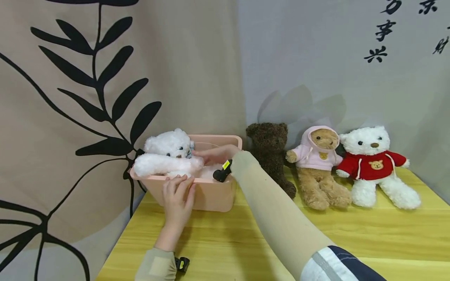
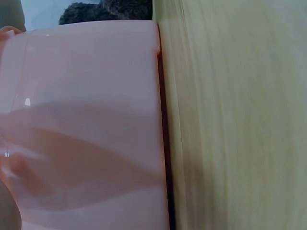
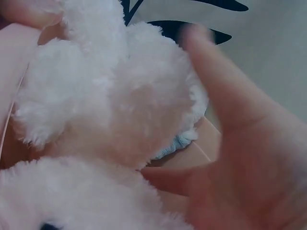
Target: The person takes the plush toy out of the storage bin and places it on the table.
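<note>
Beige-sleeved right arm [image 1: 277,210] over a pink rectangular plastic bin [image 1: 212,197].
I see the right hand [image 1: 218,153], fingers apart, beside the fluffy white plush bear [image 1: 163,143] inside; the left hand [image 1: 178,200], fingers loosely spread, touches the rim.

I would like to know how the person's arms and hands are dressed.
The left hand and right hand wear no gloves. The left sleeve and right sleeve are beige; above the right one, a navy, white and grey outer sleeve shows. Each wrist bears a small black device with some yellow on it.
</note>
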Tool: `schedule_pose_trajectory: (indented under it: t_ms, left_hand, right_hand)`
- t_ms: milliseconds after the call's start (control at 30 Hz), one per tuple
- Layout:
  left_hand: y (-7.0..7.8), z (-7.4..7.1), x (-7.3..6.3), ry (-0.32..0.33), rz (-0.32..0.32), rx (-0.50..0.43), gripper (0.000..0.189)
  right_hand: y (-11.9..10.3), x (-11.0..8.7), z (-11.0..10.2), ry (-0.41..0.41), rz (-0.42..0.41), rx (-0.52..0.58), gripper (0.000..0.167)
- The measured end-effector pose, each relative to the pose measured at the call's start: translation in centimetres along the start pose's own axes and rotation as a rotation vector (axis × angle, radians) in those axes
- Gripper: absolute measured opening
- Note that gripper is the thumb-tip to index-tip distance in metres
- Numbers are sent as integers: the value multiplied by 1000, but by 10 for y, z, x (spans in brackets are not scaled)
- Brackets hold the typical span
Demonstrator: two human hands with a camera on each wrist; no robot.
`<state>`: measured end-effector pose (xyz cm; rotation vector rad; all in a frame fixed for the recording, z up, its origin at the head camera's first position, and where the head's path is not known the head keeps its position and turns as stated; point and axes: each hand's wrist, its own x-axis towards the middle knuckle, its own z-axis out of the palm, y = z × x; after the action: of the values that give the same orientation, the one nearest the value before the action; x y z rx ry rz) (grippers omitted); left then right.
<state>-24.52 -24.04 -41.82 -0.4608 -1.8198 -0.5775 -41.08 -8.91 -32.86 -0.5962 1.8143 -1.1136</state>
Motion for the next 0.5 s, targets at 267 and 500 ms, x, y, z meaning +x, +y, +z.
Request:
schedule_pose_trajectory:
  t_ms: [267, 500]
  left_hand:
    - [-1, 0, -1, -2, -7, -4, 21]
    - [-1, 0, -1, 3, -3, -9, 18]
  right_hand:
    - [0, -2, 6, -74, 233, -318, 62]
    - [1, -3, 5, 40, 276, -258, 72]
